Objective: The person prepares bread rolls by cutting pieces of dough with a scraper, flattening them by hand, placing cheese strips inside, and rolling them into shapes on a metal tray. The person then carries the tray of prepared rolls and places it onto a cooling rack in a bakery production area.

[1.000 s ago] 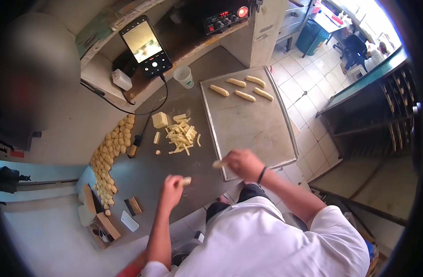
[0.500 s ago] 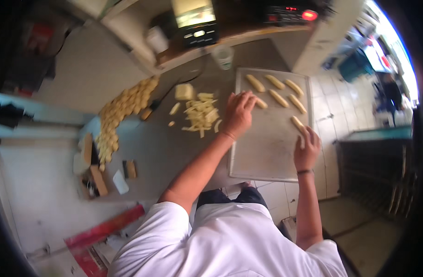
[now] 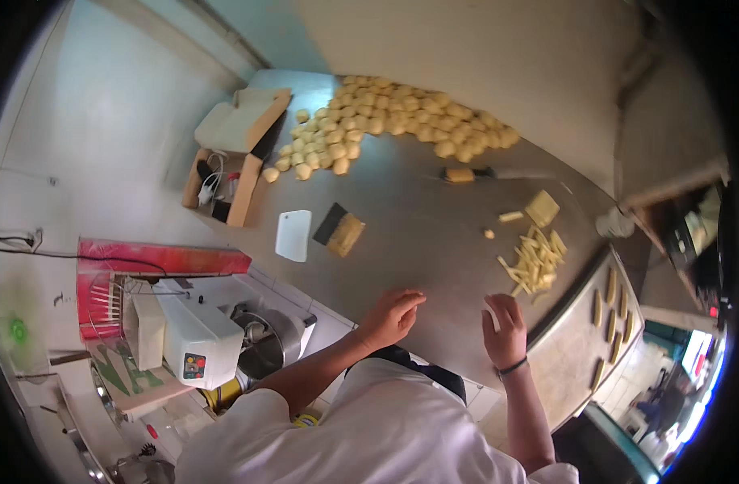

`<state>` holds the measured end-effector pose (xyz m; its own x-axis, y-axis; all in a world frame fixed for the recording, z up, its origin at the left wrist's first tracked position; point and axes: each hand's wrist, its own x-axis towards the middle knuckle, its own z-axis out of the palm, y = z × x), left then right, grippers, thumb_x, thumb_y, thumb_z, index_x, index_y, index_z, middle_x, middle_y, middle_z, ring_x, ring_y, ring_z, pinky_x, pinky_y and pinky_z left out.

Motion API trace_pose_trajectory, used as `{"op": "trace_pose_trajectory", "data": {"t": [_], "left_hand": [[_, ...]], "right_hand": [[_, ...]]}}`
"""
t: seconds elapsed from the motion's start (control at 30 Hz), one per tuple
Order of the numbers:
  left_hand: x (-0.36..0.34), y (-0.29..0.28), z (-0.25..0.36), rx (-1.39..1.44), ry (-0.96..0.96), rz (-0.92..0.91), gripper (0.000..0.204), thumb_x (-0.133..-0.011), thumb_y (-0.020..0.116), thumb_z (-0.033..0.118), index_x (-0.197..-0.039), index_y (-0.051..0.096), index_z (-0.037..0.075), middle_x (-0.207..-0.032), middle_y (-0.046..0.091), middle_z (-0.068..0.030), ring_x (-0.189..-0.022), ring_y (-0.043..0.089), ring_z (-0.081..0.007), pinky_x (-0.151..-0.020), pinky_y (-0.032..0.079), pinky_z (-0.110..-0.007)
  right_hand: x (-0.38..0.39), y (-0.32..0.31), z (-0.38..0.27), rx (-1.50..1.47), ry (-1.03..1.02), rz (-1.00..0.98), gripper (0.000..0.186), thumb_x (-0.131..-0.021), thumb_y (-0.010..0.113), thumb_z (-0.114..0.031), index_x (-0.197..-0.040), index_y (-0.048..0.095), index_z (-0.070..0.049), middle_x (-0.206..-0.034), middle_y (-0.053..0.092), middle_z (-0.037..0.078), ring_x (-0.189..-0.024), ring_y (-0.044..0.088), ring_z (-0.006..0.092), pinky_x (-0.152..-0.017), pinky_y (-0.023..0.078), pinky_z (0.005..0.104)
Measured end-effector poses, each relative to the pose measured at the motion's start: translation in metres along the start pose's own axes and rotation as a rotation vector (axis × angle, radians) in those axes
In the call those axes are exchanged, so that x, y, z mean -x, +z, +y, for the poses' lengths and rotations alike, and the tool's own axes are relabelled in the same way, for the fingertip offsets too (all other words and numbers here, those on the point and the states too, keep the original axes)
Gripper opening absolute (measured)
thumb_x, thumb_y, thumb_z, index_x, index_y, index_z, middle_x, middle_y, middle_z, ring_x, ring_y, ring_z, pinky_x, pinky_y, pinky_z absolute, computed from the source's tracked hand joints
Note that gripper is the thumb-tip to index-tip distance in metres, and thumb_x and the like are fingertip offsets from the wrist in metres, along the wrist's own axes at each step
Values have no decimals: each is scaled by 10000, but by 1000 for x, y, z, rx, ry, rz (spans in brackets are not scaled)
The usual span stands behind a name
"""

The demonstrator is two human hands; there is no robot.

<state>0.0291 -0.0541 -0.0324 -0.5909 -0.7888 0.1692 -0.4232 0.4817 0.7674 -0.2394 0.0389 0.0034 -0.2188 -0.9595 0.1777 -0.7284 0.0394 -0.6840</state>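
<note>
My left hand (image 3: 392,319) hovers over the near edge of the metal table (image 3: 418,242), its fingers loosely bent and apart, with nothing seen in it. To its right, my right hand (image 3: 506,329) is open and empty, thumb away from the fingers. Just beyond the right hand lies a pile of pale yellow cut sticks (image 3: 537,262), with a block of the same stuff (image 3: 542,208) behind it. At the right, a flat tray (image 3: 575,347) carries several rolled dough pieces (image 3: 611,327).
Many dough balls (image 3: 385,109) line the table's far side, a knife (image 3: 466,174) nearby. A white plastic scraper (image 3: 293,235), a wooden-handled scraper (image 3: 339,230) and an open cardboard box (image 3: 244,189) lie left. A mixer (image 3: 204,331) stands lower left. A cup (image 3: 614,223) is far right.
The view has swung left. Both hands have left the tray and the dough rolls on it, and are now over the table's near side. The right hand has let go of a roll.
</note>
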Motion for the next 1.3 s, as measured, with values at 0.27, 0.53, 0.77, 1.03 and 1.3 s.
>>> {"op": "trace_pose_trajectory", "data": {"t": [0.27, 0.53, 0.77, 1.03, 1.3], "left_hand": [[-18, -109, -81, 37, -152, 242, 347, -882, 679, -44, -1221, 674, 32, -1191, 688, -165, -1038, 687, -355, -867, 569, -425], [-35, -145, -115, -84, -193, 342, 334, -887, 688, -23, -1215, 667, 38, -1191, 685, -180, -989, 703, -346, -835, 591, -403], [-135, -172, -147, -178, -326, 409, 361, -900, 727, 79, -1240, 615, 36, -1103, 634, -188, -931, 656, -380, -801, 558, -464], [-262, -158, -158, -375, -308, 295, 177, -850, 680, 30, -1001, 587, 31, -1066, 605, -192, -931, 661, -419, -819, 550, -498], [-119, -33, 13, -226, 208, -192, 136, -802, 659, -48, -870, 611, 59, -987, 579, -138, -981, 606, -375, -847, 531, -487]], "right_hand": [[-223, 191, -51, 28, -331, -101, 388, -887, 665, -46, -1274, 638, -60, -1205, 612, 182, -1154, 595, 399, -981, 528, 479], [-344, 287, -97, 75, -235, -149, 328, -874, 683, -114, -1198, 687, -63, -1178, 635, 156, -1160, 605, 348, -913, 567, 474], [-210, 168, -83, -221, 22, -38, 87, -862, 636, -36, -939, 675, -42, -918, 657, 142, -804, 644, 312, -735, 532, 424], [-27, 33, -38, -152, 403, -191, 135, -840, 667, 3, -943, 745, -34, -959, 729, 130, -886, 718, 268, -818, 575, 356], [0, 36, 17, 213, 16, -41, 176, -797, 651, -23, -942, 738, -71, -1046, 703, 84, -1038, 657, 312, -921, 556, 425]]}}
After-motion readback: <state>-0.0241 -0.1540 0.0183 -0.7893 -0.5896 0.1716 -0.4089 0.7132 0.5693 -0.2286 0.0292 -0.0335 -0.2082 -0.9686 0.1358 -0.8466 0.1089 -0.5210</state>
